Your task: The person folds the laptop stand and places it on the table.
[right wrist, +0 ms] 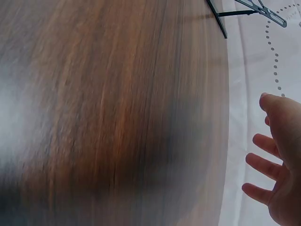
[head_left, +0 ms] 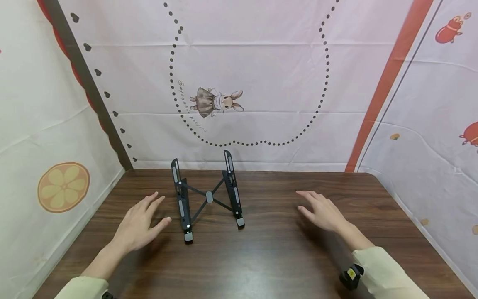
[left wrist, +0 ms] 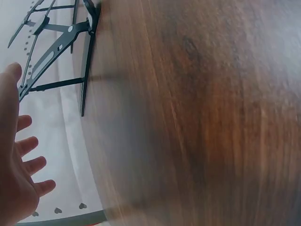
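A black folding laptop stand [head_left: 209, 197] stands unfolded on the wooden table, its two slanted side arms joined by an X-shaped brace with a grey hub. To its left, my left hand [head_left: 137, 226] hovers above the table with fingers spread and thumb toward the stand, holding nothing. My right hand [head_left: 322, 211] is farther off, to the right of the stand, also above the table with loosely extended fingers and nothing in them. In the left wrist view the stand [left wrist: 59, 44] rises beyond the thumb. The right wrist view catches only part of the stand [right wrist: 249, 13] at the top.
The dark wood table [head_left: 284, 257] reaches back to a white printed cloth [head_left: 261, 83] hanging behind it. Similar cloth hangs at the left [head_left: 26, 124] and right [head_left: 440, 104] sides. A black wrist device [head_left: 351, 275] sits at my right sleeve.
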{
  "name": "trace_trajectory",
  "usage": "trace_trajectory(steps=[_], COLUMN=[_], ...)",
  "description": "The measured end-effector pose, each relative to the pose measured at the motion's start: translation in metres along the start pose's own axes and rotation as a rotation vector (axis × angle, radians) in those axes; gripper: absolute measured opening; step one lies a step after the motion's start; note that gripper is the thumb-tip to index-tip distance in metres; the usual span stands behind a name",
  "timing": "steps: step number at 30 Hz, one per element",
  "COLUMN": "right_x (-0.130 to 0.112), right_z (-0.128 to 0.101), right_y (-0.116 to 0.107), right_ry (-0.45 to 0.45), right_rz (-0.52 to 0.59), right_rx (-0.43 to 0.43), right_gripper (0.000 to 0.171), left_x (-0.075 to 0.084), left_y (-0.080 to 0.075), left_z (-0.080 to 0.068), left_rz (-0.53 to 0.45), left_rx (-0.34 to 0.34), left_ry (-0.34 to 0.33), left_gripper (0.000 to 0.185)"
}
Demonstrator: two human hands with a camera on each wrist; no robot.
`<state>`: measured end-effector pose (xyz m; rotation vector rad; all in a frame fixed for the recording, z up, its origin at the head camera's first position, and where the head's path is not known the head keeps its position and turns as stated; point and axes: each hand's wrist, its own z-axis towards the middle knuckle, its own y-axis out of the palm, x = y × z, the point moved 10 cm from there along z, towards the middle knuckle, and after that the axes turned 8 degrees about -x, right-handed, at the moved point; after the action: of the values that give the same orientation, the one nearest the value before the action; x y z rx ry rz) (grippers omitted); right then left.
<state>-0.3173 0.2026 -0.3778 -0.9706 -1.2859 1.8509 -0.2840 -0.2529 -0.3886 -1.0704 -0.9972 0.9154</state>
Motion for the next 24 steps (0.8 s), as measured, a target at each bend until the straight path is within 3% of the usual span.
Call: trace_trajectory(steps=[10, 20, 24], right_x=[-0.009, -0.020, -0.023], right_z=[0.015, 0.025, 0.030], right_y=[0.008, 0.009, 0.013], right_ry=[0.018, -0.011, -0.013], right_rz=[0.062, 0.110, 0.158], right_rx=[0.014, 0.105, 0.104], right_gripper=[0.041, 0.030, 0.027], left_x=[-0.002, -0.002, -0.002], left_y=[-0.007, -0.007, -0.006], left_z=[-0.001, 0.001, 0.002], left_rz=[-0.139, -0.302, -0.367], left_rx=[0.116, 0.172, 0.177], left_ry=[-0.038, -0.053, -0.083], left_gripper=[0.065, 0.055, 0.053])
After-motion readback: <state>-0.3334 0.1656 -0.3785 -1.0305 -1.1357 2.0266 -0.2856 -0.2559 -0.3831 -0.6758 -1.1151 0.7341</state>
